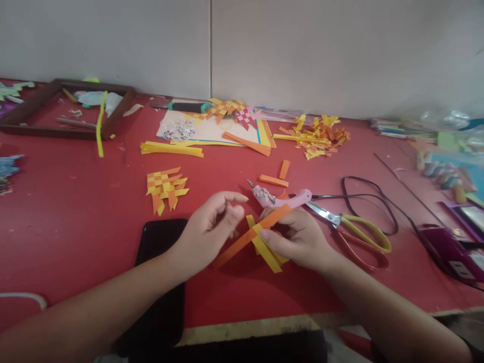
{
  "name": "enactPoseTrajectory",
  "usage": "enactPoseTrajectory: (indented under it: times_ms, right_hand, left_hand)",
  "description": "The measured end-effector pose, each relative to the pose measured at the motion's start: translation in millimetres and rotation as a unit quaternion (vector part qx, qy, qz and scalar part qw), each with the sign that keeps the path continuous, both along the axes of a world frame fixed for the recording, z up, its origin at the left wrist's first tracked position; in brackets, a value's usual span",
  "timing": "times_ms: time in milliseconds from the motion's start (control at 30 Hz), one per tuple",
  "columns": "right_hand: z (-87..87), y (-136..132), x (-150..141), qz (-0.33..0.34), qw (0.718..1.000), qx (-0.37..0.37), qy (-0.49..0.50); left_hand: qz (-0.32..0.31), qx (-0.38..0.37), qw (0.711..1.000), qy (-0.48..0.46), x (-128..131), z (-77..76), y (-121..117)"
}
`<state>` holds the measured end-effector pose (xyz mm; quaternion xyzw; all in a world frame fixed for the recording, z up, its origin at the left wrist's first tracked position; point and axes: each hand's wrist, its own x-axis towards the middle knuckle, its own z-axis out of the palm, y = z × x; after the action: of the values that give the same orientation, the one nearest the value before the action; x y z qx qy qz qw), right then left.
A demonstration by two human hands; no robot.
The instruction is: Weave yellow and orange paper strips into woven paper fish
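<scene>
My right hand [302,237] pinches a small weave of paper strips between thumb and fingers. A long orange strip [236,248] crosses the yellow strips [271,254] in it at a slant. To its left, my left hand [215,224] hovers with thumb and index finger apart and nothing visible between them; its other fingers are curled and partly hidden. Just beyond the right hand lies a pink hot glue gun [282,198], beside scissors [351,229] with yellow and red handles. A woven orange and yellow paper fish [165,186] rests on the red table left of centre.
A black phone [162,237] lies under my left forearm. Farther back are yellow strips [172,148], orange strips [247,143], a pile of paper scraps [321,135] and a cutter [189,107]. A dark wooden frame [45,132] stands back left. A black cord [372,194] loops at right.
</scene>
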<state>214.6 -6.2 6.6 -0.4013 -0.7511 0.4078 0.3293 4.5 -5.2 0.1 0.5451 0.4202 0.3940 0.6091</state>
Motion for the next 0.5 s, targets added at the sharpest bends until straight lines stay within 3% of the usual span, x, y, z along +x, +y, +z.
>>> enactPoseTrajectory:
  times_ms: [100, 200, 367, 500]
  right_hand:
    - [0.2, -1.0, -1.0, 0.011, 1.000, 0.002, 0.007]
    - [0.7, -1.7, -2.7, 0.030, 0.999, 0.004, 0.024]
    - [2.1, -0.8, -3.9, 0.044, 0.998, 0.027, 0.030]
    - [2.5, -0.5, -1.9, 0.032, 0.999, 0.001, 0.020]
  left_hand:
    - [-0.059, 0.072, 0.994, 0.062, 1.1, 3.2, -0.9]
    - [-0.074, 0.059, 0.992, 0.078, 1.4, 6.7, 0.1]
    - [-0.012, -0.004, 1.000, 0.003, -1.0, 5.3, 3.9]
    - [0.064, -0.039, 0.994, -0.079, -4.8, -1.6, 7.4]
